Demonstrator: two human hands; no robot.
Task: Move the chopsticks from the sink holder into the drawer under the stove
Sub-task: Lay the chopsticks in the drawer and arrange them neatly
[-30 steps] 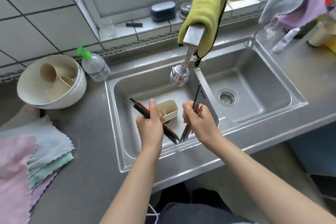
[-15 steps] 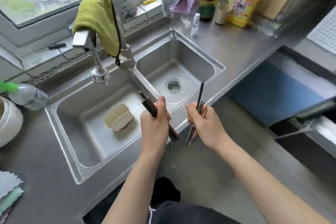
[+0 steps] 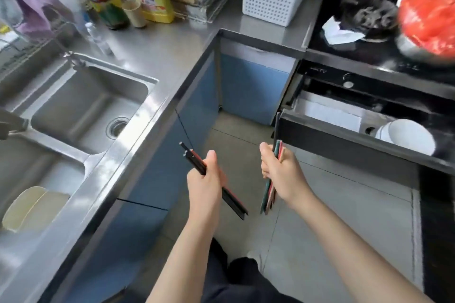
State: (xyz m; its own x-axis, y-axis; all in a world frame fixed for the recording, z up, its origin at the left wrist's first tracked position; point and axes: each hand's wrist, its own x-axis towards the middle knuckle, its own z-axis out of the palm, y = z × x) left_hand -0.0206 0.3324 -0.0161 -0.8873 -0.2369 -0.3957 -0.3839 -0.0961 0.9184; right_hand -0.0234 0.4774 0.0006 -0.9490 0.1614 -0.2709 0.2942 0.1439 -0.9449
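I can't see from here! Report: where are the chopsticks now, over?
Left hand shut on dark chopsticks. Right hand shut on coloured chopsticks. Drawer under stove already open, white bowls inside. Nothing in the way.

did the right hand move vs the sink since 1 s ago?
Yes. The right hand, gripping chopsticks, was above the sink basin; now it is over the floor, right of the sink, near the open drawer.

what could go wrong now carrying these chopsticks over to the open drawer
The right hand holds a loose, uneven bundle with one long stick poking above the rest, so a stick could slip to the floor. The drawer already holds white bowls, which the left hand's black chopsticks might strike.
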